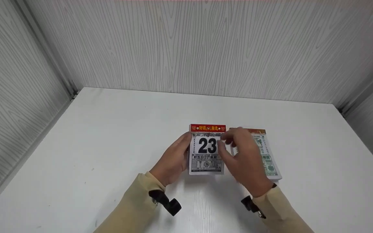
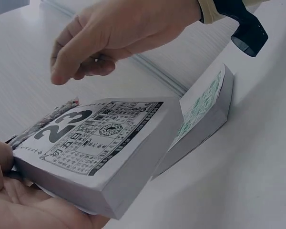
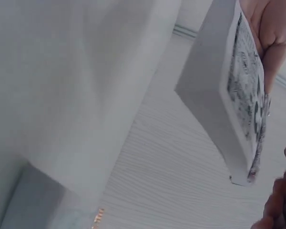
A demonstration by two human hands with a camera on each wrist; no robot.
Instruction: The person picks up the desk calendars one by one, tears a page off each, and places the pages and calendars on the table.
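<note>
A thick tear-off calendar block with a red header strip and a large black 23 faces up, raised off the table. My left hand grips it along its left side, with the fingers under the block in the left wrist view. My right hand hovers over its right edge with bent fingers. In the left wrist view a gap separates that right hand from the page, and it holds nothing. A second calendar block with green print lies on the table to the right, partly hidden by my right hand.
The white table spreads out on both sides. Grey wood-grain panels stand behind it and at its left and right. Black camera straps are on both wrists, over beige sleeves.
</note>
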